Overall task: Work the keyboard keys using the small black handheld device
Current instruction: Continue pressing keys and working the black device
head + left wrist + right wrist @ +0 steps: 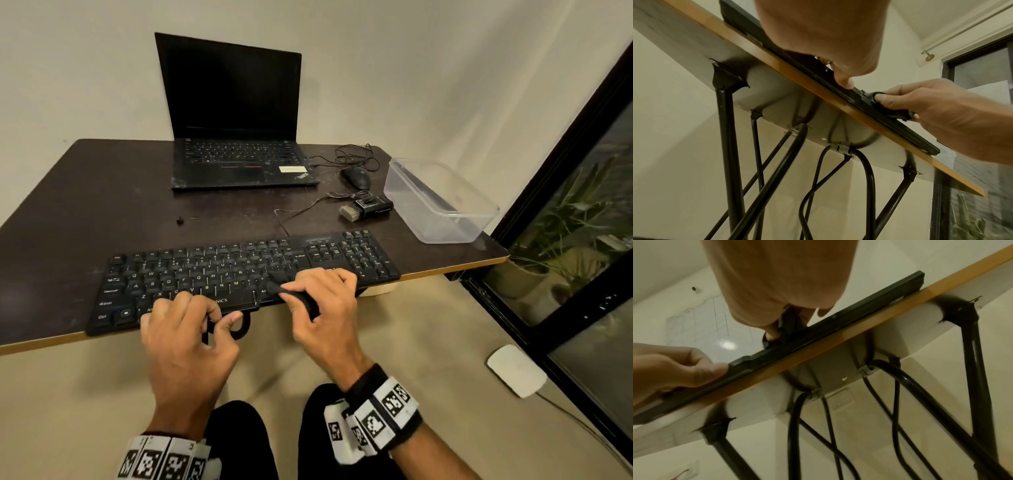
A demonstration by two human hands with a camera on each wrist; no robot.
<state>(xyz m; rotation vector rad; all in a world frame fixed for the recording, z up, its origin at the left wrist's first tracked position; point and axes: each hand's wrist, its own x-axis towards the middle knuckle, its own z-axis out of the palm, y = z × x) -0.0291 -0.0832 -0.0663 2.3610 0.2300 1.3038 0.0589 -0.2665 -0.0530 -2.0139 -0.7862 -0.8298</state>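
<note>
A black keyboard [205, 274] lies at the near edge of the dark table [68, 205] and overhangs it slightly. My right hand [322, 308] grips the small black device [294, 296] over the keys at the right of the space bar. From below, the right hand [777, 280] holds the device [787, 322] down at the keyboard [838, 324] front edge. My left hand [185, 329] has its fingers curled over the bottom row and its thumb pressed on the front edge. A black loop [244, 329] shows beside that thumb. The left wrist view shows the device [898, 112] too.
An open laptop [236, 113] stands at the back, with a wired mouse [356, 176] and a small black gadget [368, 207] to its right. A clear plastic box [442, 202] sits at the right corner. Black metal legs [727, 162] cross under the table.
</note>
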